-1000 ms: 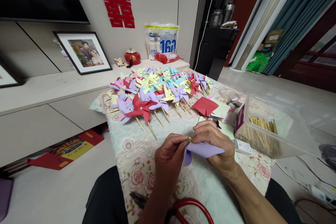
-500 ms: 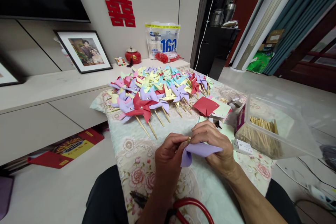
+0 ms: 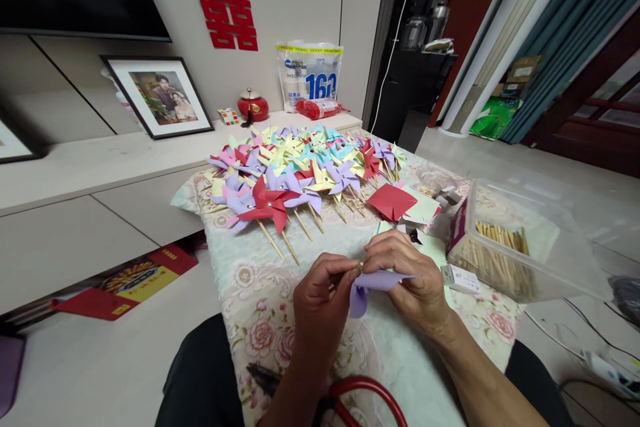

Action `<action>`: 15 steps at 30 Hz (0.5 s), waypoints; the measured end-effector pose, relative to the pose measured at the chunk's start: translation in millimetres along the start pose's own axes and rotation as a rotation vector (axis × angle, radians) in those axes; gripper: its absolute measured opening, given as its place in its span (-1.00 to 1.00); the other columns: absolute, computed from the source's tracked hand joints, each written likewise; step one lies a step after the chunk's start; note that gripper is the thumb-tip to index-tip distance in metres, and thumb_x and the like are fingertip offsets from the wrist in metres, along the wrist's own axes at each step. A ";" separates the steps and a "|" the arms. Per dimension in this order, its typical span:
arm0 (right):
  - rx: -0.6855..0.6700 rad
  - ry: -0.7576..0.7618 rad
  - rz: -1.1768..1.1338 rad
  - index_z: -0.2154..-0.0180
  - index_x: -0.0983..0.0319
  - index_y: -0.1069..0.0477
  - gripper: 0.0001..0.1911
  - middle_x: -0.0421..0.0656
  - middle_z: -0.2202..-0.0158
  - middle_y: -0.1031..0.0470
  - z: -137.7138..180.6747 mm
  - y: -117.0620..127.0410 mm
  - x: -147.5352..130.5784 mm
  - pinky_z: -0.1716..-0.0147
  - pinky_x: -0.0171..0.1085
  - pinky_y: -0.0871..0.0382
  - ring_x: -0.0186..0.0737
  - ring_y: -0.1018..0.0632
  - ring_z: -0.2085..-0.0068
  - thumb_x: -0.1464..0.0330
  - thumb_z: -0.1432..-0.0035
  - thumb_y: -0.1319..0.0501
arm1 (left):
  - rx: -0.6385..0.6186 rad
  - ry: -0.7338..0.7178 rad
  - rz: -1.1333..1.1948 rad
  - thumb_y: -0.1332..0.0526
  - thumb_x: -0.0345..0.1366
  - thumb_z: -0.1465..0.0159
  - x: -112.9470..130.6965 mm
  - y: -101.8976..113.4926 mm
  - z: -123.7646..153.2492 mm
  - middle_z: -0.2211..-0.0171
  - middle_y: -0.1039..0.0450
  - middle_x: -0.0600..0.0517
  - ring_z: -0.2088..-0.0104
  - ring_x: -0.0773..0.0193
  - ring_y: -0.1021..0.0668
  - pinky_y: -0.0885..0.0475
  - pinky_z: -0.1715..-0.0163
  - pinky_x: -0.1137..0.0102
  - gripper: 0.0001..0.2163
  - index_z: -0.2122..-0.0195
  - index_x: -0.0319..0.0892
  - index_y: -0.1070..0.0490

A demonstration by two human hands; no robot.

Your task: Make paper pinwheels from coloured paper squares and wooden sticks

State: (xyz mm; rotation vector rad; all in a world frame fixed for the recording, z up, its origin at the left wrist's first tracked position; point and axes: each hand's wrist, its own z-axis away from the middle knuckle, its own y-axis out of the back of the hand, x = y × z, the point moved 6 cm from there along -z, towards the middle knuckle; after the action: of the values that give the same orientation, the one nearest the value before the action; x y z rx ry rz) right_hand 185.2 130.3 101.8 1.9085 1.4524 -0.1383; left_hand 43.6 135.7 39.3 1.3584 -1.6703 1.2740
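A sheet of purple paper (image 3: 385,280), curled into a pinwheel, is held between my two hands above the near part of the table. My left hand (image 3: 320,307) is closed, thumb and fingertips pinching at the pinwheel's centre beside a small tan tip (image 3: 360,267), too small to make out. My right hand (image 3: 413,283) closes on the paper from the other side, its fingers bent over the top edge. Below the hands lies a tool with a red loop handle (image 3: 370,383), partly covered by my left forearm; a dark pointed piece (image 3: 263,377) shows beyond the forearm.
Finished pinwheels (image 3: 300,167) on sticks crowd the far table. Red cut paper (image 3: 393,201) and pale sheets (image 3: 423,203) lie right of them. A clear plastic box (image 3: 540,240) of sticks (image 3: 505,253) stands right, with a small white box (image 3: 461,278) beside it.
The purple paper has tilted and its flap has shifted slightly, so less of its face shows. Both hands keep nearly the same place and grip.
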 end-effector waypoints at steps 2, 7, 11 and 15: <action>-0.006 0.001 0.003 0.24 0.18 -0.46 -0.86 -0.12 0.34 -0.52 0.8 0.2 0.9 0.19 -0.04 -0.34 -0.11 -0.52 0.23 0.46 -0.30 -0.13 | -0.003 -0.023 -0.043 -0.34 -0.35 -0.23 2.2 0.3 0.5 0.37 -0.47 0.02 0.35 0.28 -0.50 -0.38 0.36 0.45 -0.94 0.30 -0.11 -0.62; -0.010 -0.004 0.013 0.25 0.19 -0.46 -0.85 -0.13 0.35 -0.51 1.3 0.2 1.2 0.19 -0.03 -0.31 -0.12 -0.51 0.24 0.51 -0.27 -0.15 | -0.017 -0.069 -0.161 -0.32 -0.37 -0.24 7.1 0.2 1.9 0.37 -0.47 0.03 0.36 0.28 -0.50 -0.36 0.38 0.44 -0.93 0.29 -0.10 -0.61; -0.012 -0.006 0.031 0.26 0.19 -0.46 -0.83 -0.14 0.36 -0.51 1.5 -0.2 1.1 0.19 -0.04 -0.29 -0.12 -0.50 0.25 0.53 -0.25 -0.13 | -0.021 -0.102 -0.216 -0.31 -0.38 -0.25 9.1 0.4 2.3 0.35 -0.48 0.03 0.35 0.28 -0.51 -0.37 0.37 0.44 -0.92 0.27 -0.10 -0.60; -0.021 -0.013 0.048 0.26 0.19 -0.46 -0.79 -0.14 0.36 -0.51 1.8 -0.6 1.5 0.19 -0.04 -0.27 -0.12 -0.50 0.25 0.56 -0.22 -0.10 | -0.025 -0.134 -0.253 -0.30 -0.41 -0.25 10.1 0.3 2.3 0.34 -0.49 0.04 0.35 0.29 -0.52 -0.38 0.37 0.45 -0.90 0.25 -0.10 -0.59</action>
State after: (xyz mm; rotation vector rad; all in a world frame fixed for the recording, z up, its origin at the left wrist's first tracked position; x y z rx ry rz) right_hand 185.8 130.5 99.5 1.9206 1.3933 -0.1123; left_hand 40.8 130.0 47.5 1.6123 -1.5367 1.0331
